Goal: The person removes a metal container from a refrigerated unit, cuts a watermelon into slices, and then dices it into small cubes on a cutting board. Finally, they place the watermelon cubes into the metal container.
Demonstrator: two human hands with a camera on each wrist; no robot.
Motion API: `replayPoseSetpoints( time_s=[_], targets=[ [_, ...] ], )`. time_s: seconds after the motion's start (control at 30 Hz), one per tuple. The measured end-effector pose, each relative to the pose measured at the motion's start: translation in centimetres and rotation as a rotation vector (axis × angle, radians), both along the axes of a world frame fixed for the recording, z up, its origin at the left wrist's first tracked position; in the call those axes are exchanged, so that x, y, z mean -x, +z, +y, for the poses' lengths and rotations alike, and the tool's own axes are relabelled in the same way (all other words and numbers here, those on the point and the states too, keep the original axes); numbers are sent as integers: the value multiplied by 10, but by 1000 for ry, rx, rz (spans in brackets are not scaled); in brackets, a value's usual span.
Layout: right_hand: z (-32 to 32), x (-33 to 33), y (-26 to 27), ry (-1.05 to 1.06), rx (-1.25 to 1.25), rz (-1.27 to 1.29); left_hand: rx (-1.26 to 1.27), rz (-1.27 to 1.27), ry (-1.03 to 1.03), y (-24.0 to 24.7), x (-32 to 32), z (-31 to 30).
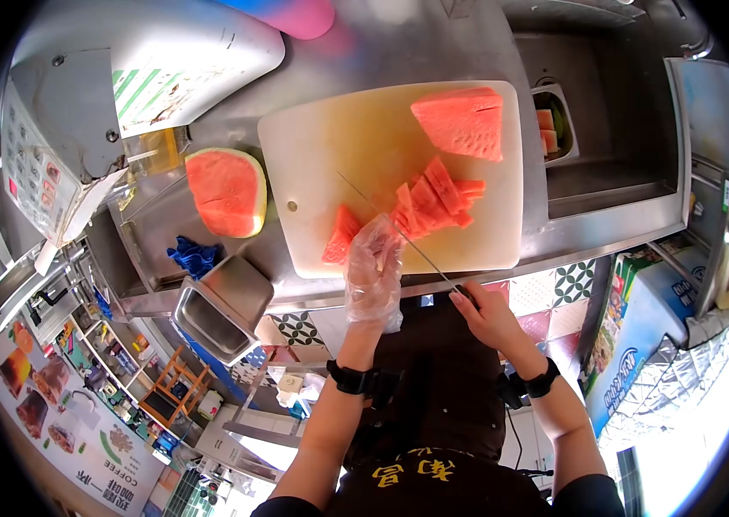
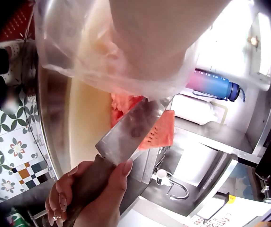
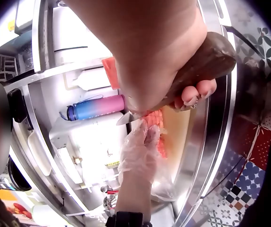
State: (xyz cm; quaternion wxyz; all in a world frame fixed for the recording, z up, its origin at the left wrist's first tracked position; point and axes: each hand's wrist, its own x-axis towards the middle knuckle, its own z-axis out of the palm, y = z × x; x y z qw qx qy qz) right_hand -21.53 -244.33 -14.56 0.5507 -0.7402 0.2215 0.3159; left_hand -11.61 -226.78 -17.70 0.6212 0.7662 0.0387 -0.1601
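My left hand [image 1: 373,274], in a clear plastic glove, touches the near end of a row of cut watermelon slices [image 1: 433,202] on the white cutting board [image 1: 313,146]. In the right wrist view the gloved fingers [image 3: 140,135] lie against the red pieces. My right hand [image 1: 489,317] grips the dark handle of a knife [image 1: 423,252], its thin blade slanting across the board beside the gloved fingertips. The broad blade [image 2: 130,135] shows in the left wrist view. A small wedge [image 1: 342,234] lies left of the glove, a large chunk [image 1: 464,121] at the board's far right.
Left of the board a rind-on watermelon piece [image 1: 227,191] lies on the metal counter, with a blue cloth [image 1: 194,257] and a metal container [image 1: 225,310] nearer. On the right, a sink [image 1: 610,112] holds a tray with melon pieces. A blue-pink bottle [image 3: 97,108] lies beyond the board.
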Motion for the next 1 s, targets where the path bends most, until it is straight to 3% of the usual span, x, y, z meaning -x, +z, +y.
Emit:
replayPoseSetpoints(
  time_s=[0.23, 0.33, 0.67, 1.0],
  targets=[
    [8, 1, -4, -27, -5, -34, 139, 87, 113, 7, 4, 4],
    [11, 0, -7, -33, 6, -39, 16, 62, 23, 13, 0, 4],
    [18, 12, -34, -28, 29, -4, 38, 64, 25, 3, 2, 5],
    [11, 4, -8, -10, -79, 25, 162, 82, 42, 12, 3, 7]
  ],
)
